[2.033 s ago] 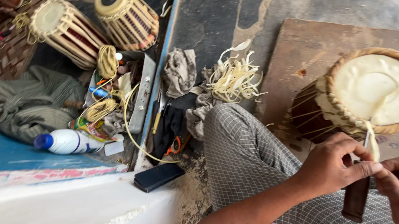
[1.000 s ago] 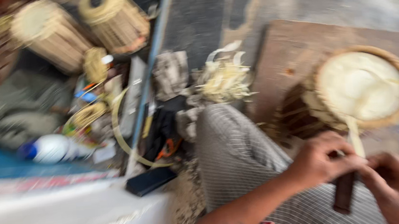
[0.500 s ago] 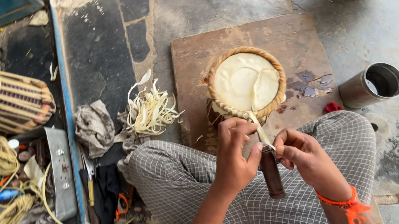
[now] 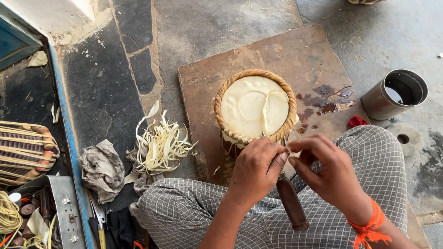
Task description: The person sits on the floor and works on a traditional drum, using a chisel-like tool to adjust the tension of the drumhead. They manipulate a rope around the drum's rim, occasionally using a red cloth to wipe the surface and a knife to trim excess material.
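Drum [image 4: 255, 107] with pale skin head and braided rim, upright on brown board [image 4: 301, 57], just before crossed legs. Left hand [image 4: 255, 170] and right hand [image 4: 329, 171] side by side at near rim, fingertips pinching thin pale strip; dark-handled tool [image 4: 291, 204] below. Steel cup [image 4: 397, 91] rightward, strip pile [image 4: 161, 144] leftward
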